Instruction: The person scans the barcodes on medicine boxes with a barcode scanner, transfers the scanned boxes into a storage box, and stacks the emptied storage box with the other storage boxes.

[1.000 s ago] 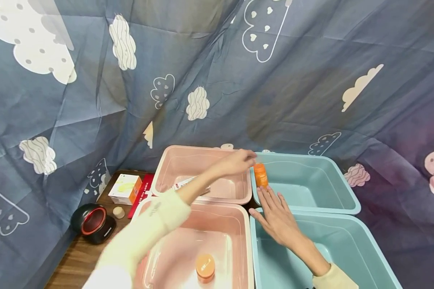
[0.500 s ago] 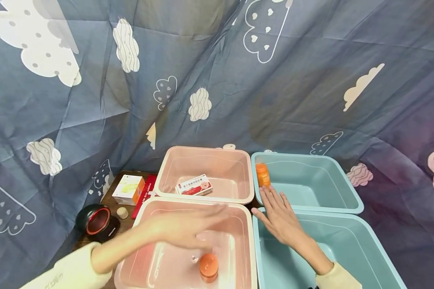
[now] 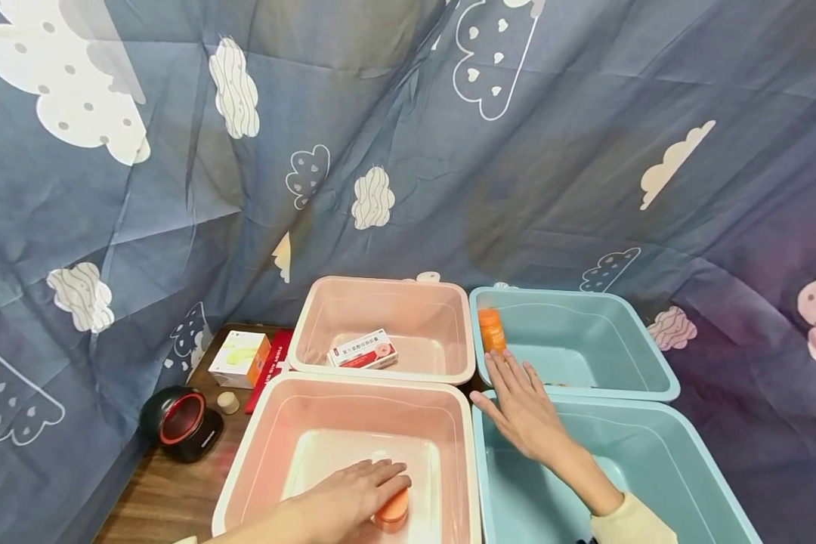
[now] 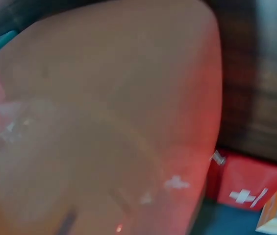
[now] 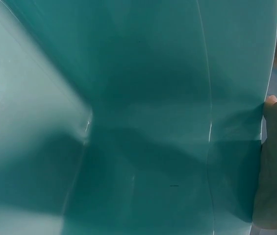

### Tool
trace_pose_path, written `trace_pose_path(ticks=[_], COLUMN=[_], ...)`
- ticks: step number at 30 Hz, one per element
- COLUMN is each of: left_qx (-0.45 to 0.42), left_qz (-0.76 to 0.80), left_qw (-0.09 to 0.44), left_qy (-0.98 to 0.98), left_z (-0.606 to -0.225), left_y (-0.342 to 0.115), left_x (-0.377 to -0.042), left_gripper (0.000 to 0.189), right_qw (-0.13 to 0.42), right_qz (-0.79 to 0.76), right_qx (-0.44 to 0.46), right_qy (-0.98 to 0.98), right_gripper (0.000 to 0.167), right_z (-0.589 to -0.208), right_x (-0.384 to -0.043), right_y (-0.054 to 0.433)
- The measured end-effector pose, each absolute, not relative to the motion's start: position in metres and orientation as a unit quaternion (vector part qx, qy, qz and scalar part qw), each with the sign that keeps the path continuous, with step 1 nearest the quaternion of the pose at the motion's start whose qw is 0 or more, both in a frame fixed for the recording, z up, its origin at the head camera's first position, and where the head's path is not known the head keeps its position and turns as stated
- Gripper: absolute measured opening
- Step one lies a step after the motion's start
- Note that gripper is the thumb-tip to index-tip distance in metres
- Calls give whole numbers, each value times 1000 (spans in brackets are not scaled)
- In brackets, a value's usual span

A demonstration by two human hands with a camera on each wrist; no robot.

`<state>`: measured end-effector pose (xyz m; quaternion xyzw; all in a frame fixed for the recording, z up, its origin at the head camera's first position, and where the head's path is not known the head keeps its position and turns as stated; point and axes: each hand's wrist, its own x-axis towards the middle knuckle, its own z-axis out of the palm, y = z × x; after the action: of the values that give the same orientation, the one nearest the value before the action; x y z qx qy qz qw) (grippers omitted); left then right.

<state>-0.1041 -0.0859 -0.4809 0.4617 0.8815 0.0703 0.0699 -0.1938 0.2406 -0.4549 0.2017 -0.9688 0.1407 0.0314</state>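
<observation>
In the head view my left hand is down inside the front pink bin. Its fingers lie over the far side of a small jar with an orange lid; the thumb is hidden, so I cannot tell whether it grips the jar. My right hand reaches across the rims between the two blue bins, fingers straight and slightly spread. Its fingertips overlap the lower end of an orange bottle, which leans in the left corner of the back blue bin.
A red and white medicine box lies in the back pink bin. To the left, on the wooden table, are a white and orange box, a red first aid pouch, a small pale cap and a black round device.
My left hand has moved from above the back bins, near the orange bottle, down and toward me to the orange-lidded jar. My right hand has stayed in place.
</observation>
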Motion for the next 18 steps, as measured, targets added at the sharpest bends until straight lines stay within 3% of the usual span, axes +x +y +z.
trace_pose_path(ticks=[7,12,18], left_qx=[419,331,233], left_qz=[176,266,413], left_qw=[35,72,39], left_qy=[890,903,879], left_z=[-492,-483,-451], left_y=[-86,-92,-121], left_x=[-109,-113,-116], left_gripper=[44,54,52], right_qw=[32,32,35], right_qz=[142,139,134], right_qx=[203,202,205], right_qy=[-968,-969,-969], right_gripper=[79,79,80], right_z=[-454,-456,-455], right_x=[-195,-196,-197], right_y=[240,241,239])
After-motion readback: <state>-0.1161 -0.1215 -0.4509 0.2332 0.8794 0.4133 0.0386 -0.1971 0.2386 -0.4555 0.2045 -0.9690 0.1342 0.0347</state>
